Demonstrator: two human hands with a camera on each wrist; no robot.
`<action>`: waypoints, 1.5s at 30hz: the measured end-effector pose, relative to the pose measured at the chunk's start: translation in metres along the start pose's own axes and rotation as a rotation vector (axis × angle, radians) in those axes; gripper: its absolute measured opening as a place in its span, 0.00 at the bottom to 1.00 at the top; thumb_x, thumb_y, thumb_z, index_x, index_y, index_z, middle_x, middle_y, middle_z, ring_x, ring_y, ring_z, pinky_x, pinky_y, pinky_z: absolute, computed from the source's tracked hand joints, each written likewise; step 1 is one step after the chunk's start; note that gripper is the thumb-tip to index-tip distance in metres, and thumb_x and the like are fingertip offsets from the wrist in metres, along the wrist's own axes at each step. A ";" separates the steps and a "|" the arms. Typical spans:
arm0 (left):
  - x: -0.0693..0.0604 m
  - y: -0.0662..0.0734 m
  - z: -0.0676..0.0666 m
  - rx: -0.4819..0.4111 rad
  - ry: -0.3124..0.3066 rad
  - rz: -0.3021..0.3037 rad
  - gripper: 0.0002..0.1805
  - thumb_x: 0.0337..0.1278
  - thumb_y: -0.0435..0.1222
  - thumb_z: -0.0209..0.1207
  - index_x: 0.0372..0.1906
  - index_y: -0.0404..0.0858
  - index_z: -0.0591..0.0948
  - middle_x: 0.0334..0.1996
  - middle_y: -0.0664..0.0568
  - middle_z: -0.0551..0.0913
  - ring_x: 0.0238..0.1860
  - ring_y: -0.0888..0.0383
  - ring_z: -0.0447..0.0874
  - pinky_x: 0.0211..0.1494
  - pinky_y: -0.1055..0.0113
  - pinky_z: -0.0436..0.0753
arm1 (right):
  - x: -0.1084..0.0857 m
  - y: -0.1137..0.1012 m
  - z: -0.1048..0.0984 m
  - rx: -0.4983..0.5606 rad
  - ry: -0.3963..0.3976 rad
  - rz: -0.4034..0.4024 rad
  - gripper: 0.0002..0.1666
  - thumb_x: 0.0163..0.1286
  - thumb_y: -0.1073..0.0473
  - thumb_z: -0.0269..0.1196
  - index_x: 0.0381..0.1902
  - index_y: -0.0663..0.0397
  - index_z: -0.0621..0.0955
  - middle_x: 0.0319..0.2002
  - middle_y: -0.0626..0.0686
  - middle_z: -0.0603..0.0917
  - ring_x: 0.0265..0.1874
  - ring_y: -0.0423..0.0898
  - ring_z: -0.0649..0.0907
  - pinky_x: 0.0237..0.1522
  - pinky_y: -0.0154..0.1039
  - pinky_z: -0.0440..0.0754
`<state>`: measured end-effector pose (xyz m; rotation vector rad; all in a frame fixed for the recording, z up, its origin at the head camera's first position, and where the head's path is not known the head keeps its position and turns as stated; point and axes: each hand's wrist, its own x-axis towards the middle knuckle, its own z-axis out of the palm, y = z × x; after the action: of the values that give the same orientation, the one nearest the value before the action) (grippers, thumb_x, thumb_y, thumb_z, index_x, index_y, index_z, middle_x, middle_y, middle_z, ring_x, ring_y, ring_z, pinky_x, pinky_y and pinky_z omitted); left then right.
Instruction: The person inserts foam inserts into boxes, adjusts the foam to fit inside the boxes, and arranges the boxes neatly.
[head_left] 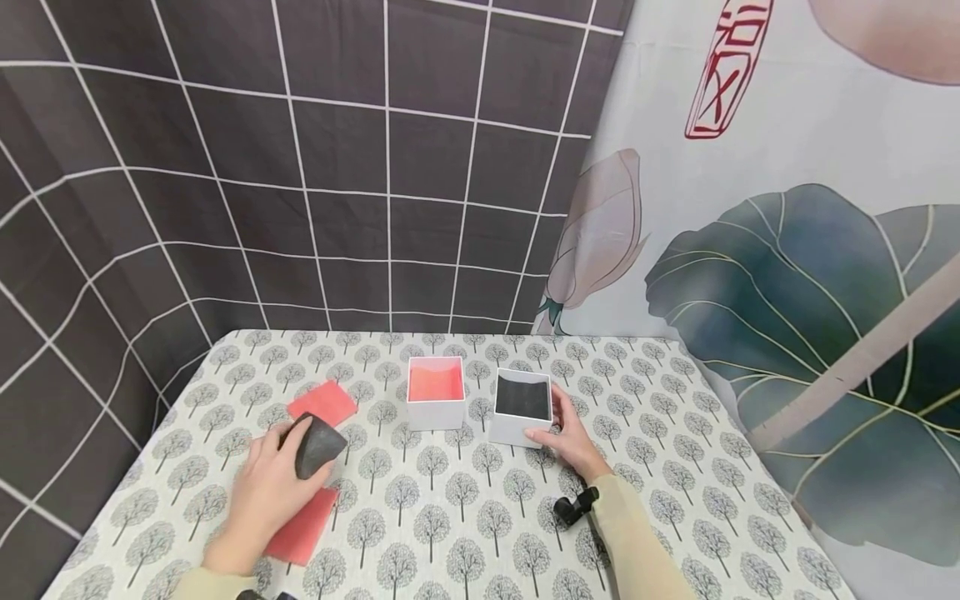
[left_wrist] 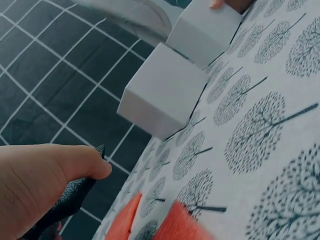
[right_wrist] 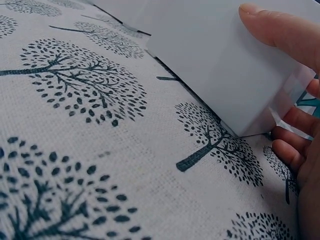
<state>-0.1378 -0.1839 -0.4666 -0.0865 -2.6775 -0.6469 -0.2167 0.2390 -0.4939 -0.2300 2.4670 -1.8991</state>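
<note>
My left hand [head_left: 258, 492] pinches a dark grey square piece of sheet [head_left: 321, 447] above the cloth, tilted and slightly bent; its material is unclear. In the left wrist view the thumb [left_wrist: 82, 162] lies over the dark sheet's edge. My right hand [head_left: 568, 435] holds the near right corner of a white open-topped box [head_left: 513, 429], thumb on the front wall, fingers round the right side. Dark material [head_left: 522, 398] shows inside that box. To its left stands a second white box [head_left: 437, 417] with red material [head_left: 435, 381] inside.
One red square [head_left: 328, 400] lies beyond the left hand and another red piece [head_left: 303, 529] lies partly under it. A tree-print tablecloth [head_left: 431, 533] covers the table. A dark gridded curtain [head_left: 337, 225] hangs behind, a lotus-print cloth [head_left: 787, 317] at the right.
</note>
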 end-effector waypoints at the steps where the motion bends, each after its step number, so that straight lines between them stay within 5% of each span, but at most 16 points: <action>1: 0.000 0.001 0.001 -0.004 0.000 0.006 0.38 0.39 0.47 0.68 0.59 0.37 0.71 0.53 0.37 0.69 0.48 0.40 0.66 0.35 0.38 0.75 | 0.000 0.000 0.000 0.001 -0.001 0.000 0.56 0.48 0.65 0.72 0.70 0.53 0.55 0.55 0.60 0.70 0.43 0.49 0.73 0.50 0.43 0.71; 15: 0.004 0.027 0.018 -0.097 -0.076 0.086 0.40 0.39 0.48 0.70 0.61 0.40 0.71 0.55 0.40 0.69 0.48 0.45 0.66 0.34 0.46 0.79 | 0.001 0.002 0.000 0.002 -0.004 -0.009 0.56 0.49 0.65 0.72 0.71 0.53 0.54 0.55 0.60 0.70 0.46 0.50 0.73 0.51 0.43 0.71; 32: 0.013 0.060 0.031 -0.111 -0.128 0.178 0.42 0.39 0.52 0.69 0.64 0.44 0.69 0.59 0.40 0.69 0.53 0.45 0.68 0.38 0.45 0.80 | 0.001 0.005 -0.001 0.015 -0.013 -0.015 0.56 0.50 0.64 0.72 0.71 0.51 0.53 0.56 0.60 0.69 0.47 0.51 0.72 0.53 0.45 0.70; 45: 0.029 0.096 0.034 -0.177 -0.171 0.319 0.43 0.36 0.53 0.70 0.64 0.47 0.70 0.60 0.43 0.67 0.53 0.47 0.69 0.37 0.50 0.81 | 0.001 0.005 -0.002 0.001 -0.019 -0.006 0.57 0.50 0.63 0.72 0.72 0.53 0.51 0.57 0.60 0.69 0.48 0.50 0.72 0.54 0.44 0.69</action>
<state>-0.1621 -0.0842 -0.4425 -0.6291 -2.6732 -0.7981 -0.2188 0.2418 -0.4982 -0.2545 2.4554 -1.8914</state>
